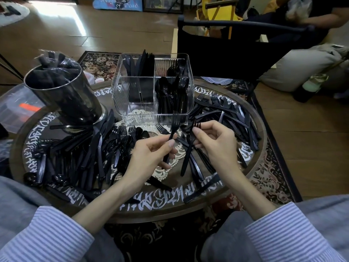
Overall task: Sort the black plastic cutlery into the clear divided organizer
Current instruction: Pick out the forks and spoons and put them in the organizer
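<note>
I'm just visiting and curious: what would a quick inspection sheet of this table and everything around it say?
Surface: round table with white lettering round its rim and a lace doily at the centre.
Job's things: clear organizer holds knives rear left, forks rear right, spoons front right; front left compartment bare. Loose cutlery lies heaped on both sides.
Clutter: metal cup stuffed with dark wrapped items.
Hands: left hand grips a fork, tines up; right hand pinches another fork.
Cables: nothing seen.
Surroundings: black chair, patterned rug, wooden floor, another person seated far right.
</note>
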